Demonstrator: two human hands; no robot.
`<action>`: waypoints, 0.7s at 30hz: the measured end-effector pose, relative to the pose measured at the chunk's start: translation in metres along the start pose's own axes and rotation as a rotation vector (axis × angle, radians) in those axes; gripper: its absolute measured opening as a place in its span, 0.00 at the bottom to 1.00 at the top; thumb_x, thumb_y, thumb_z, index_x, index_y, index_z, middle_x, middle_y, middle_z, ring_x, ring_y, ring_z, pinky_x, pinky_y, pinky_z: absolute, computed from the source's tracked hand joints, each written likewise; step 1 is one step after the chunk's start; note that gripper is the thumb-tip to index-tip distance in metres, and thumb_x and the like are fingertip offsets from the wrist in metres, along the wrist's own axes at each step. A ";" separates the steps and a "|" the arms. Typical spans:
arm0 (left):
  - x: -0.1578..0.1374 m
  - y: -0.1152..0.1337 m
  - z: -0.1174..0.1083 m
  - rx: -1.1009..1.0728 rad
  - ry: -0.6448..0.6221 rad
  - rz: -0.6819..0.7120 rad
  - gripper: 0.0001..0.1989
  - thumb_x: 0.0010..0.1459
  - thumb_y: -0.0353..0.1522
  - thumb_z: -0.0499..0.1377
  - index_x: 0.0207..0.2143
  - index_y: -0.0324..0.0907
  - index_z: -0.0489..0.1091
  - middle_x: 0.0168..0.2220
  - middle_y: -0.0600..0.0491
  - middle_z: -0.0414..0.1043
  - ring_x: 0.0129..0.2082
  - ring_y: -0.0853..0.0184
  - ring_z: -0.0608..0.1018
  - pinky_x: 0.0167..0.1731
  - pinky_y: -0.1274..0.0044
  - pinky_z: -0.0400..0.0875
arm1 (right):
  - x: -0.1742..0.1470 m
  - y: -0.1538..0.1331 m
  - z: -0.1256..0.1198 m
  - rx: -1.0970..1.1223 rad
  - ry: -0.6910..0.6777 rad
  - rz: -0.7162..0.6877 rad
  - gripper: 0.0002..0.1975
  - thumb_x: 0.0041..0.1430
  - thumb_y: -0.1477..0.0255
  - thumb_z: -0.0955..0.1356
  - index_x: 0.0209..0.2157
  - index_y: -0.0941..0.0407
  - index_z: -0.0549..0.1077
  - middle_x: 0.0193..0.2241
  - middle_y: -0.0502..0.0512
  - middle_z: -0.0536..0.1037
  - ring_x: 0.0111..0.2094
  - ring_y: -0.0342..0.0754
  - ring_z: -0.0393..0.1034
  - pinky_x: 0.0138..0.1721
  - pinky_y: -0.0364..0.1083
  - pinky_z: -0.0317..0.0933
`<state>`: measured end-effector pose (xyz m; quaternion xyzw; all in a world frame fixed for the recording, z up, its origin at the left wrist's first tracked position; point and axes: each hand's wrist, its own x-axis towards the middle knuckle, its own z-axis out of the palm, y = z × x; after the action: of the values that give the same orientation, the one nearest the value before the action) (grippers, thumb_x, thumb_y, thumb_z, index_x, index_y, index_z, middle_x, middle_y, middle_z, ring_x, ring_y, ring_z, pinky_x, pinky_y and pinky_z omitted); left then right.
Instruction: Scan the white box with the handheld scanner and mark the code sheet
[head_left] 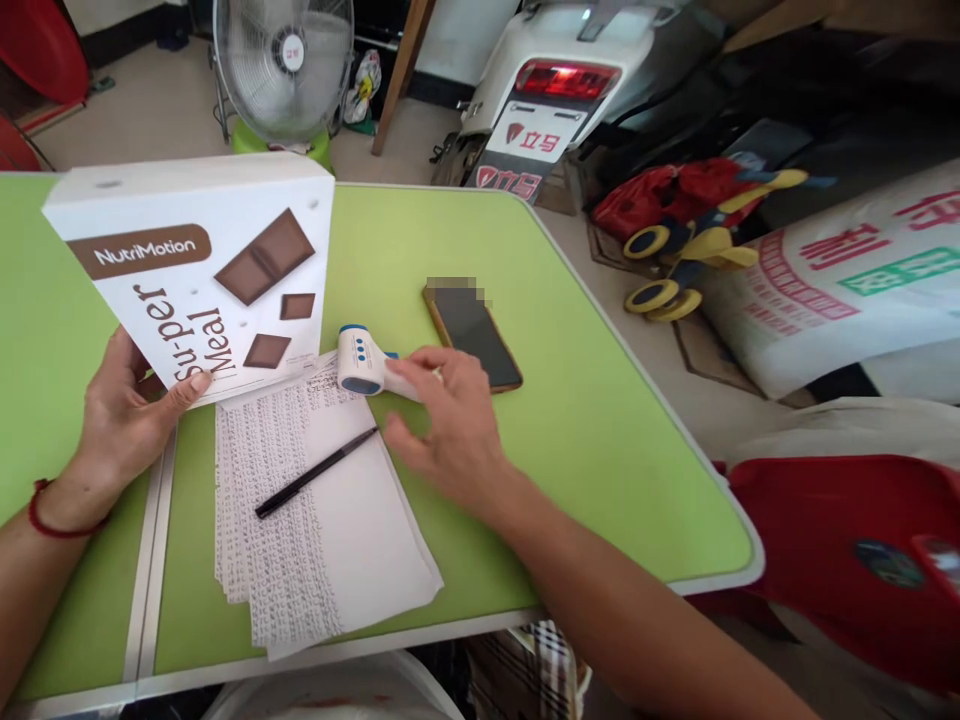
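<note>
My left hand point(124, 425) is closed around the lower edge of a white NutriMotion box point(202, 270), thumb on its front. The box is tilted and has brown chocolate pieces printed on it. At the top edge of the papers lies a white and blue infrared thermometer point(360, 362). Over its handle is my right hand point(454, 420), fingertips at the handle and thumb spread apart from it. Part of the handle is hidden under the fingers. A black pen point(315, 473) rests diagonally on a stack of papers point(367, 530) covered partly with handwriting.
A dark smartphone point(474, 335) lies beyond my right hand on the green folding table point(600, 400). Behind the table are a floor fan point(292, 60) and a white scooter point(555, 90). A red chair point(840, 560) and a printed sack point(847, 290) stand at the right.
</note>
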<state>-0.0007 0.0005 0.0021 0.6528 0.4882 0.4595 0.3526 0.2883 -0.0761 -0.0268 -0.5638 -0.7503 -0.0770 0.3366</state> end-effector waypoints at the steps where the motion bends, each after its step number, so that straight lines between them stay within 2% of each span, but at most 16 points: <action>1: 0.000 0.000 0.000 -0.048 -0.007 -0.023 0.28 0.48 0.40 0.71 0.49 0.41 0.67 0.52 0.47 0.73 0.51 0.55 0.75 0.53 0.63 0.72 | 0.000 0.006 0.002 -0.076 -0.026 0.062 0.25 0.55 0.74 0.65 0.55 0.57 0.67 0.48 0.67 0.70 0.49 0.61 0.64 0.46 0.59 0.61; 3: 0.000 0.002 0.000 -0.140 -0.011 -0.074 0.26 0.49 0.39 0.71 0.48 0.42 0.68 0.53 0.48 0.73 0.52 0.56 0.75 0.53 0.65 0.73 | -0.001 0.018 0.008 -0.171 -0.122 0.113 0.26 0.57 0.72 0.64 0.58 0.59 0.64 0.50 0.70 0.70 0.51 0.64 0.63 0.49 0.62 0.60; 6: -0.003 0.006 -0.001 -0.209 0.002 -0.125 0.25 0.49 0.37 0.71 0.48 0.42 0.70 0.53 0.48 0.73 0.51 0.57 0.76 0.49 0.68 0.76 | -0.003 0.030 0.015 -0.175 -0.222 0.098 0.22 0.60 0.71 0.61 0.56 0.60 0.66 0.46 0.69 0.74 0.47 0.62 0.66 0.46 0.60 0.63; 8: -0.004 0.007 -0.002 -0.222 -0.008 -0.150 0.26 0.50 0.37 0.71 0.49 0.41 0.70 0.52 0.47 0.74 0.49 0.58 0.77 0.46 0.70 0.77 | -0.004 0.033 0.015 -0.100 -0.233 0.118 0.20 0.62 0.70 0.61 0.55 0.59 0.68 0.44 0.67 0.75 0.44 0.61 0.68 0.43 0.58 0.65; 10: -0.006 0.008 -0.001 -0.230 -0.018 -0.167 0.26 0.50 0.37 0.71 0.50 0.41 0.69 0.52 0.47 0.75 0.48 0.58 0.78 0.46 0.70 0.77 | -0.001 0.033 0.010 0.026 -0.184 0.193 0.20 0.63 0.69 0.62 0.55 0.57 0.68 0.43 0.65 0.75 0.42 0.59 0.69 0.41 0.57 0.67; 14: -0.010 0.011 0.003 -0.250 -0.038 -0.201 0.26 0.50 0.38 0.70 0.50 0.41 0.70 0.51 0.47 0.75 0.48 0.57 0.78 0.47 0.68 0.77 | 0.006 0.013 -0.011 0.477 0.001 0.401 0.20 0.61 0.63 0.67 0.54 0.52 0.68 0.42 0.60 0.76 0.40 0.55 0.72 0.39 0.54 0.69; 15: -0.011 0.012 0.004 -0.253 -0.051 -0.210 0.26 0.50 0.38 0.70 0.50 0.41 0.70 0.51 0.47 0.76 0.48 0.56 0.78 0.47 0.67 0.77 | 0.007 0.003 -0.016 0.667 -0.004 0.425 0.20 0.59 0.61 0.69 0.51 0.51 0.69 0.40 0.58 0.76 0.39 0.54 0.73 0.38 0.53 0.70; 18: -0.016 0.018 0.007 -0.249 -0.100 -0.227 0.26 0.49 0.40 0.70 0.49 0.42 0.70 0.50 0.46 0.76 0.48 0.55 0.78 0.46 0.65 0.78 | 0.001 -0.027 -0.025 1.150 -0.046 0.446 0.29 0.52 0.58 0.75 0.54 0.49 0.67 0.35 0.54 0.76 0.33 0.51 0.74 0.35 0.53 0.72; 21: -0.020 0.024 0.010 -0.222 -0.124 -0.238 0.27 0.47 0.41 0.71 0.48 0.42 0.70 0.50 0.45 0.76 0.49 0.53 0.78 0.46 0.64 0.78 | -0.009 -0.052 -0.021 1.411 -0.223 0.368 0.27 0.49 0.56 0.76 0.49 0.50 0.70 0.29 0.52 0.74 0.27 0.47 0.70 0.26 0.47 0.68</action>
<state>0.0139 -0.0256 0.0154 0.5744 0.4856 0.4243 0.5041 0.2515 -0.1120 -0.0025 -0.3345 -0.5444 0.5393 0.5485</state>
